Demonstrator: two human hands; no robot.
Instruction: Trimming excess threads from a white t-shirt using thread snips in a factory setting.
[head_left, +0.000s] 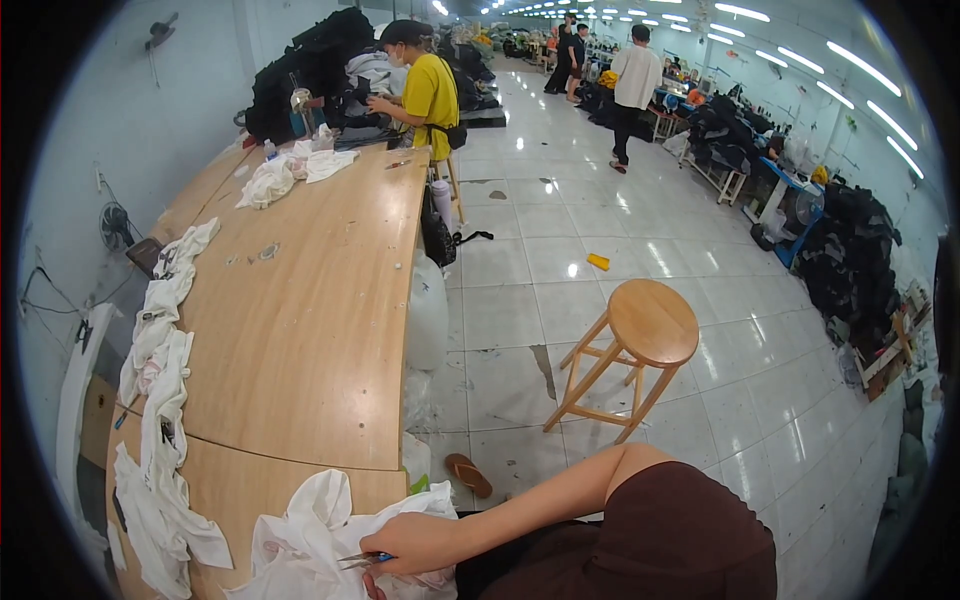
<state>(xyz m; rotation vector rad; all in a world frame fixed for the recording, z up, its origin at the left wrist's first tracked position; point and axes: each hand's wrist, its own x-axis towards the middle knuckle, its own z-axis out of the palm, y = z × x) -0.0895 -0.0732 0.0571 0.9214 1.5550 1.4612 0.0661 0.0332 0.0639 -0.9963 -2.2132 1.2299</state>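
My right hand (410,545) is closed around small thread snips (366,559) with metal blades and a bit of blue. The blades point left over a crumpled white cloth (320,520) at the near end of the wooden table (300,340). Beneath my right hand, the cloth bunches up and spills toward the table's right edge. A fingertip shows just below the snips, at the picture's lower edge. My left hand cannot be made out in this view.
White garments (160,350) line the table's left side; more white cloth (275,180) lies at its far end. A person in yellow (432,100) works there beside dark fabric piles. Right of the table stand a wooden stool (652,322) and a brown sandal (468,475).
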